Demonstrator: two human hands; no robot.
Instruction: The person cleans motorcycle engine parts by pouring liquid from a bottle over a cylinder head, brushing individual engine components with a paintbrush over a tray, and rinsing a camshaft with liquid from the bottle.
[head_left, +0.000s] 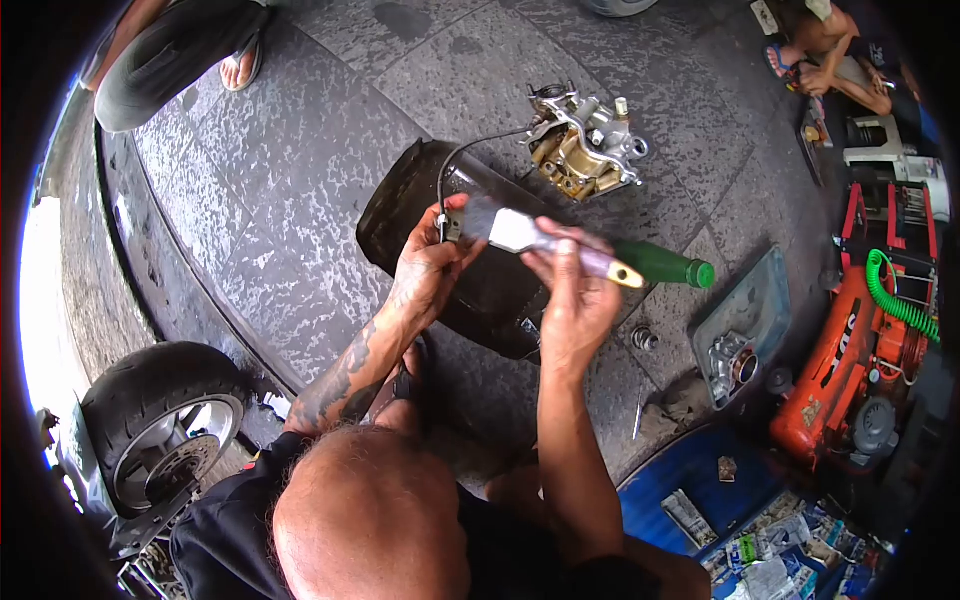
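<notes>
My right hand grips a paintbrush by its purple handle, with the bristles pointing left. Pinched in my left hand is a small metal part at the end of a black cable. The brush's dark bristles, blurred by motion, are at or against this part; exact contact is unclear. The cable curves up and right to an engine part on the floor. Below both hands lies a dark shallow pan. A green bottle lies beyond my right hand, partly hidden by it.
A grey tray holding a metal casting sits at right, near a red air compressor. A motorcycle wheel stands at left. Another person's foot is at upper left; someone sits at upper right. A blue surface with litter is at lower right.
</notes>
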